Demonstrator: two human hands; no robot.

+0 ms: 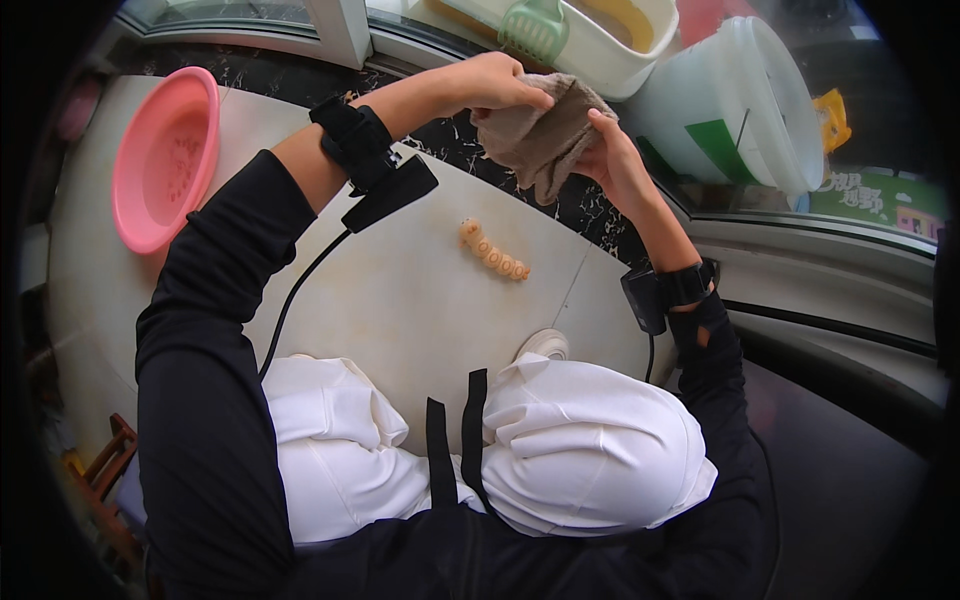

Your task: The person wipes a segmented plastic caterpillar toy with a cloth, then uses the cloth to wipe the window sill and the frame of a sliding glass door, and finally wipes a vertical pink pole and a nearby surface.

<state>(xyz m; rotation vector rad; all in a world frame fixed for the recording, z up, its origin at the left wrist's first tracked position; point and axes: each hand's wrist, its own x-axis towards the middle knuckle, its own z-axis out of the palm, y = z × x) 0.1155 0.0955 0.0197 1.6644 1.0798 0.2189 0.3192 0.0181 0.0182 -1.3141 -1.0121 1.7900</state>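
Observation:
A grey-brown cloth (pixel 540 139) is held up between my two hands, partly folded, over the dark marbled strip at the floor's edge. My left hand (pixel 499 82) pinches its upper left part, with the thumb on top. Gripping the right edge is my right hand (pixel 611 154), its thumb on the near side and its other fingers partly hidden behind the cloth. Below the cloth, a segmented, caterpillar-shaped toy (pixel 495 253) lies on the pale floor tiles. Both wrists wear black straps with devices and cables.
A pink plastic basin (pixel 204 161) stands on the floor at the left. Beyond the window track are a white litter tray (pixel 626 79), a green slotted scoop (pixel 534 31) and a white lidded bucket (pixel 720 97). A dark marbled sill strip (pixel 450 146) borders the tiles.

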